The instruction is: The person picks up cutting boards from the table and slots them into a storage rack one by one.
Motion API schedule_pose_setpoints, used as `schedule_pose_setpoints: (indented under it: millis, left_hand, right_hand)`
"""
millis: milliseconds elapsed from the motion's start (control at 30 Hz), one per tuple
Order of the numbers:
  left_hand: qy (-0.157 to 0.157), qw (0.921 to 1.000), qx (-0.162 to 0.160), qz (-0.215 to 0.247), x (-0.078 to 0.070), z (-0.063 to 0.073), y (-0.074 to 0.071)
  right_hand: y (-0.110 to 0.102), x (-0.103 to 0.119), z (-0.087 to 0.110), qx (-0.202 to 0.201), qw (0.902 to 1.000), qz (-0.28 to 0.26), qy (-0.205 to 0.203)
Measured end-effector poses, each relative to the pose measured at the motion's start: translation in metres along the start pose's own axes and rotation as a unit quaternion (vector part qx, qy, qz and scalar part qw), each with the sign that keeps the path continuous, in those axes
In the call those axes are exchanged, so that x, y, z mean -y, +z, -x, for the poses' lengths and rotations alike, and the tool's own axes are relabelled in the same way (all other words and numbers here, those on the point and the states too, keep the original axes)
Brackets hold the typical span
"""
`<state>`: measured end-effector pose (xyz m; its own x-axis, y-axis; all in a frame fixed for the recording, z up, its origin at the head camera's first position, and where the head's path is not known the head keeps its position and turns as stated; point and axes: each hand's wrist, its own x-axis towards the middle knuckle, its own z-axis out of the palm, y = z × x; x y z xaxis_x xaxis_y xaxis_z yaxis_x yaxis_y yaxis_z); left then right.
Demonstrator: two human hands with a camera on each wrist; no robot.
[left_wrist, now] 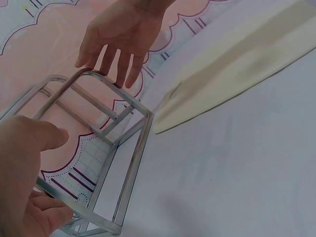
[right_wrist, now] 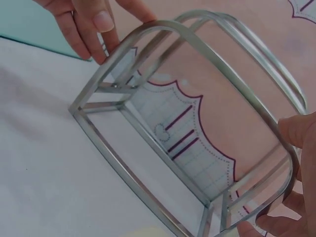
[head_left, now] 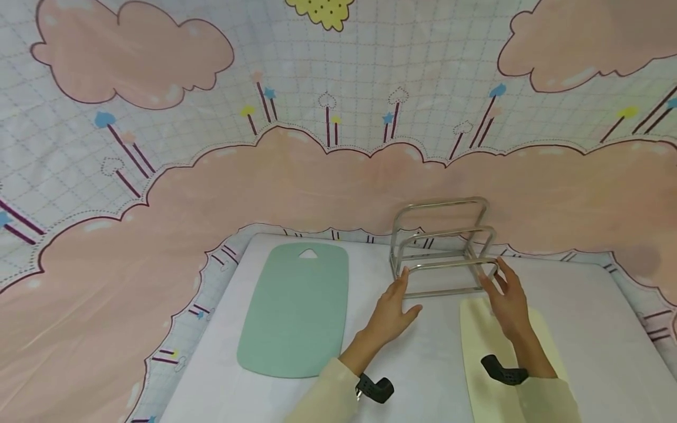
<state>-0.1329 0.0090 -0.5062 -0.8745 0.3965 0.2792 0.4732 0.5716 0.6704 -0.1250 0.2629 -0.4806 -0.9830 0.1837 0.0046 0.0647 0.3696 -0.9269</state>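
Metal rack sits on table btwn L hand, straight fingers touching it, & R hand, gripping front corner; green board, yellow board nearby.

Both hands touch a silvery metal rack.

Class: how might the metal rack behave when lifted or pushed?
The metal rack looks stiff, with bars joined into a frame; probably light for its size, being mostly open; and likelier to slide than roll, given its straight-sided base.
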Motion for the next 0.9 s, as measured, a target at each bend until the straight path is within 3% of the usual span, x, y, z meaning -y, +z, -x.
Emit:
schedule_pose_setpoints:
  millis: [900]
  left_hand:
    - [-0.002,0.9993,-0.037,-0.002,0.006,0.028,-0.009]
  right_hand:
    - [0.018,0.002,0.010,0.025,0.9992,0.018,-0.026]
